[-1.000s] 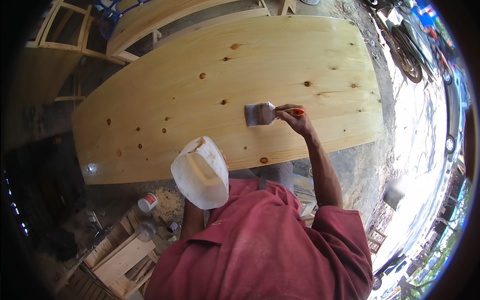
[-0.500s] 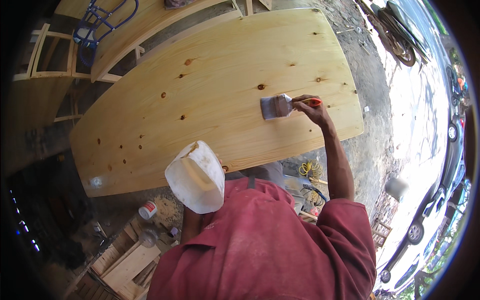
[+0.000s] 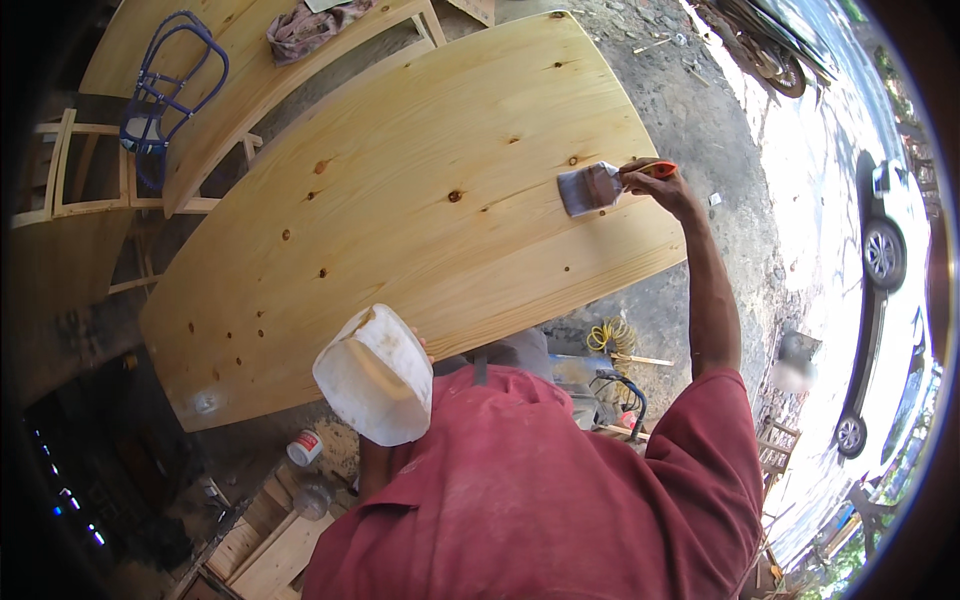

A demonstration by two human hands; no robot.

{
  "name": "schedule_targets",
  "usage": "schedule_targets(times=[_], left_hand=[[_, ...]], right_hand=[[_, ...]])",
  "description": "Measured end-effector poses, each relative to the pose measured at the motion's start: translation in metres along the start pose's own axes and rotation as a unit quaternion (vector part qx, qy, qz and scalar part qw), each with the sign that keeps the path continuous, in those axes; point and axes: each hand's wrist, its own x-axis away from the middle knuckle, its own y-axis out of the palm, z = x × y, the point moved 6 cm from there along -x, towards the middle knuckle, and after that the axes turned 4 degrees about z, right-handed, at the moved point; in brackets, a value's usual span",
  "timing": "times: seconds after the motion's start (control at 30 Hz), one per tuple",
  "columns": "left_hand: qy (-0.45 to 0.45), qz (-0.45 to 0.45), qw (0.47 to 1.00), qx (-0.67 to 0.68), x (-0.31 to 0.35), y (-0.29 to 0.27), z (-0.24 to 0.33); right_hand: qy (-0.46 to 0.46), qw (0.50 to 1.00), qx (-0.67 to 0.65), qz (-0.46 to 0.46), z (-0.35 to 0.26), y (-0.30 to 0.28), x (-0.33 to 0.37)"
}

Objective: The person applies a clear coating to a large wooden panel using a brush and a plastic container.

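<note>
A wide paintbrush (image 3: pixel 590 190) with a red-tipped handle is in my right hand (image 3: pixel 664 186), its fingers wrapped round the handle. The bristles rest on, or just over, a large pale wooden tabletop (image 3: pixel 400 220) with dark knots and rounded corners, towards its right end. At the tabletop's near edge, my left hand (image 3: pixel 427 348) holds up a white cut-open plastic jug (image 3: pixel 372 380). Only a bit of its fingers shows beside the jug; the rest is hidden behind it. Something yellowish shows inside the jug.
Beyond the tabletop stands another wooden table (image 3: pixel 240 90) bearing a crumpled cloth (image 3: pixel 318 30) and a blue metal frame (image 3: pixel 170 95). A white tub (image 3: pixel 304 448) and wood offcuts (image 3: pixel 270 560) lie at lower left. A coiled yellow hose (image 3: pixel 610 336) is near my right side.
My right hand and the brush have moved right along the tabletop, towards its right end. The whole view has turned slightly; my left hand still holds the jug.
</note>
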Motion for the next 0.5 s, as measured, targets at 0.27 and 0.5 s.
schedule_targets(times=[0.27, 0.5], left_hand=[[-0.046, 0.060, 0.997, 0.026, 0.004, 0.002, -0.015], [-0.061, -0.012, 0.998, 0.016, 0.007, -0.002, -0.013]], right_hand=[[0.047, 0.998, 0.031, 0.042, 0.009, -0.096, -0.006], [0.061, 0.995, 0.059, 0.056, 0.010, -0.163, -0.011]])
